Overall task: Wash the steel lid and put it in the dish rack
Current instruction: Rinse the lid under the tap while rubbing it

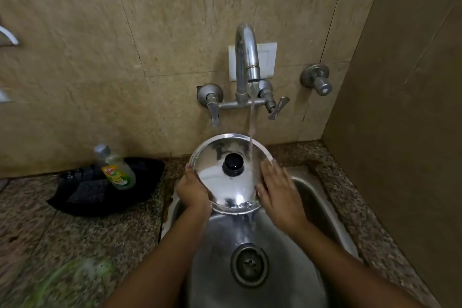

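A round steel lid [215, 157] with a black knob is held tilted over the steel sink [312, 197], its top facing me. My left hand [191, 191] grips its left rim. My right hand [277, 191] lies flat with spread fingers against the lid's right edge. Water runs from the wall tap [246, 57] onto the upper right of the lid and drips off its lower rim. No dish rack is in view.
A dish soap bottle [116, 169] stands in a black tray [145, 182] with dark scrub pads on the speckled granite counter [75, 232] left of the sink. A second valve [317, 80] sticks out of the tiled wall. A side wall closes the right. Something green and blurred lies at the lower left.
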Available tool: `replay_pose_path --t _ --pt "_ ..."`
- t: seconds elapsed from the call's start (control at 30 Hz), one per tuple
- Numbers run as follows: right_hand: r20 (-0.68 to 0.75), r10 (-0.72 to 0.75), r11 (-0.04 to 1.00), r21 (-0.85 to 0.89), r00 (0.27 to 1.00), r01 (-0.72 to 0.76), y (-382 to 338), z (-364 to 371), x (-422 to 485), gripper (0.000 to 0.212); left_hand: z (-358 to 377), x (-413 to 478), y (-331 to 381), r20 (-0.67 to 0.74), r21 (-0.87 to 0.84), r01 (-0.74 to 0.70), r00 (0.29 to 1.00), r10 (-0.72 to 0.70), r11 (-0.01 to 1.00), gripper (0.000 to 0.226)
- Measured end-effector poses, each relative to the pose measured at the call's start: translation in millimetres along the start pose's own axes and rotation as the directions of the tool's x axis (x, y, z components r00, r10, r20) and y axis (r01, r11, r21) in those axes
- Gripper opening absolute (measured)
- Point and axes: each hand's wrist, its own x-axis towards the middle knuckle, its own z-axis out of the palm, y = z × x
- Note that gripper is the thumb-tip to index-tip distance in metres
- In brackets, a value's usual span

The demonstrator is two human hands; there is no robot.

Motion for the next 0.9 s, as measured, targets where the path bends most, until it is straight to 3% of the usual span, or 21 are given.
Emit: replay_pose_path --t 0.13,0.2,0.27,0.33,0.4,0.47,0.53,0.57,0.67,0.77,0.83,0.9 --pt "-0.021 -0.305 0.952 -0.021 0.952 0.305 -5.0 8.6 -28.7 0.058 -2.1 13.1 -1.5 0.036 0.082 0.009 0.999 -0.012 0.997 0.044" --pt "0.011 -0.516 0.847 -0.139 0.856 0.513 -2.4 6.5 -30.4 0.055 -8.6 17.6 -7.4 0.063 0.11 0.045 0.997 -0.052 0.993 0.042" --pt "-0.082 -0.661 0.748 -0.144 0.746 0.648 -4.7 1.9 -29.5 0.041 -20.1 22.6 -16.4 0.105 0.174 0.106 0.987 -0.125 0.979 0.04" --pt "-0.195 -0.709 0.702 -0.097 0.678 0.706 -12.4 -9.2 -25.7 0.029 -34.6 28.1 -23.2 0.209 0.247 0.234 0.935 -0.287 0.94 0.042" --pt "-0.233 -0.695 0.707 -0.047 0.68 0.706 -21.5 -22.3 -18.3 0.02 -48.9 26.4 -22.3 0.285 0.359 0.347 0.843 -0.456 0.866 0.049" --pt "-0.223 -0.527 0.82 0.118 0.82 0.56 -29.4 -33.5 -10.3 0.021 -63.0 23.9 -21.7 0.32 0.541 0.338 0.764 -0.56 0.77 0.076" --pt "-0.117 -0.194 0.891 0.394 0.974 0.225 -29.0 -36.5 -2.5 0.028 -74.7 20.2 -28.6 0.287 0.648 0.236 0.805 -0.52 0.724 0.09" --pt "-0.036 -0.066 0.854 0.515 0.997 0.075 -27.2 -35.1 1.6 0.03 -77.8 18.2 -32.3 0.278 0.626 0.227 0.829 -0.485 0.746 0.088" --pt "0.144 0.132 0.588 0.785 0.981 -0.194 -23.0 -23.7 16.6 0.017 -80.0 5.7 -38.8 0.468 0.313 0.293 0.781 -0.415 0.904 0.06" --pt "0.328 0.287 0.381 0.823 0.9 -0.421 -18.5 -11.3 28.2 0.004 -87.9 7.4 -46.2 0.569 0.106 0.388 0.732 -0.376 0.915 0.063" --pt "0.396 0.39 0.395 0.743 0.831 -0.54 -13.2 1.2 29.2 0.003 -89.4 6.6 -50.3 0.539 0.092 0.358 0.767 -0.349 0.929 0.06" --pt "0.331 0.458 0.611 0.556 0.825 -0.563 -12.8 14.3 26.1 0.007 -82.3 -1.0 -50.1 0.455 0.085 0.276 0.844 -0.283 0.957 0.048"
